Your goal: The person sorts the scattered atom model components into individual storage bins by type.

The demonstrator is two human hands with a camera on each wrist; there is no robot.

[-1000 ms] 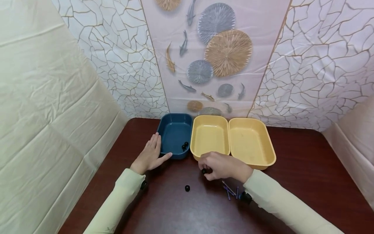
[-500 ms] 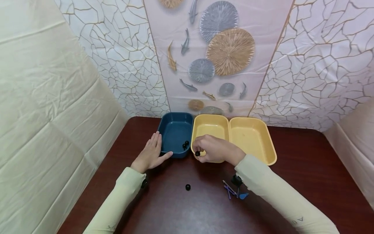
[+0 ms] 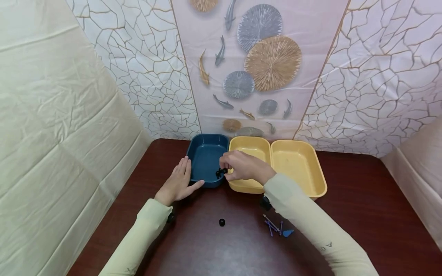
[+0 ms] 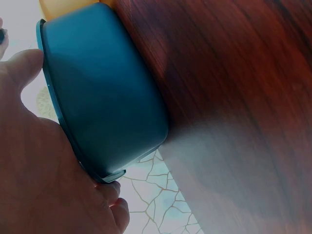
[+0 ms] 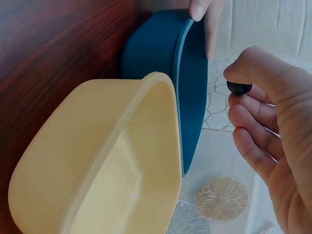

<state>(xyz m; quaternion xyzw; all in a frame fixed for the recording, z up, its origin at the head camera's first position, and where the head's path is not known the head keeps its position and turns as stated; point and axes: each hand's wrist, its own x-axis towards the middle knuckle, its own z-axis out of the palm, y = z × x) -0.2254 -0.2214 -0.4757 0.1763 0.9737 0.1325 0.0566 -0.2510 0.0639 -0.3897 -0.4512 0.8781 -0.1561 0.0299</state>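
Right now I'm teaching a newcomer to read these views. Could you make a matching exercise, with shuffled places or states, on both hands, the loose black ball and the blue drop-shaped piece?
1 Left hand
2 Right hand
3 Loose black ball
4 Blue drop-shaped piece

A Beside the purple sticks
B Pinching a second black ball
C Alone on the table
D Touching the blue tray

1-D; 2-B; 3-C; 4-A
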